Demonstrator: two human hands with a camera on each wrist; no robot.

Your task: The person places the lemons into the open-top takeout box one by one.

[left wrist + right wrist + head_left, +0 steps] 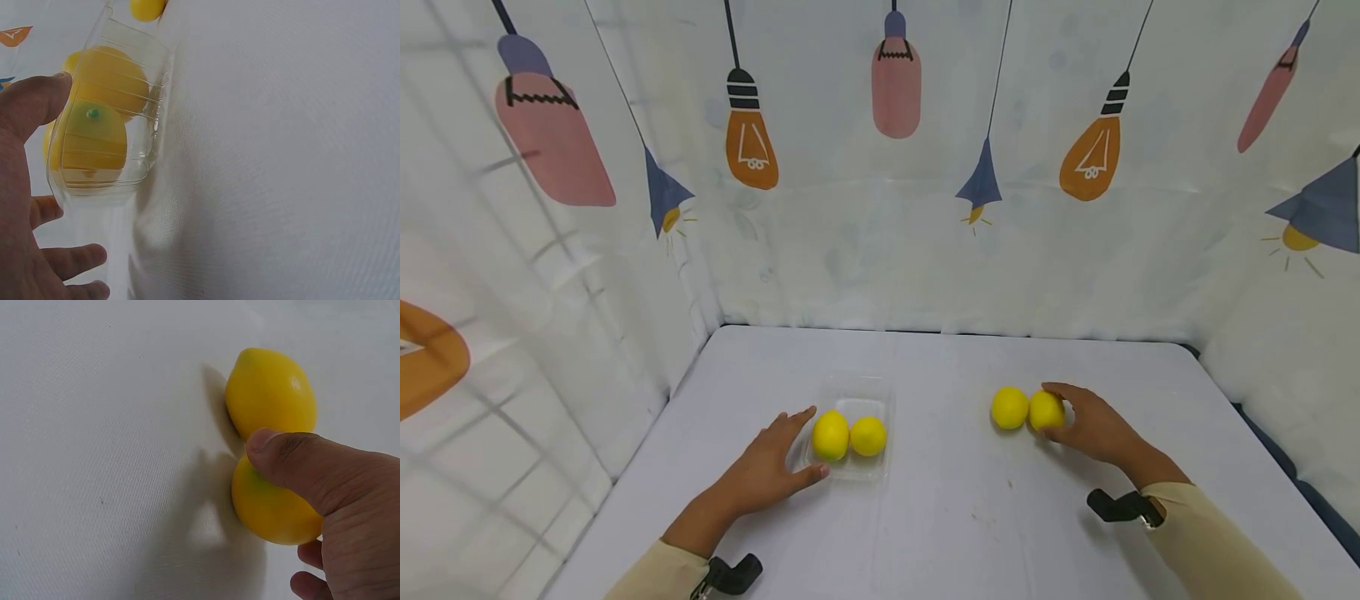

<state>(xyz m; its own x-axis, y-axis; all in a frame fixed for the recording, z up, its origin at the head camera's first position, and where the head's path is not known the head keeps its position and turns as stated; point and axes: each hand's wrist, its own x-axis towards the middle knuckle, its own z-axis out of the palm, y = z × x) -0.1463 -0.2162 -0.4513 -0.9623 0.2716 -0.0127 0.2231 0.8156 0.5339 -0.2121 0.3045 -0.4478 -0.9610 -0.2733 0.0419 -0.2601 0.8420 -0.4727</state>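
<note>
Curtained booth (1150, 267), white cloth sheets (850, 250) printed with pink, orange and blue lamps (752, 150), beyond rounded-corner white table's (955, 533) edges

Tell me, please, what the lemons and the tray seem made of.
Lemons: perhaps plastic or foam, satin; skin is smooth with a soft highlight, though real peel remains possible.
Clear tray: probably thin, glossy plastic; two lemons show through its ribbed wall.

Lemon (272, 515) part-hidden behind right hand (359, 515)
</note>
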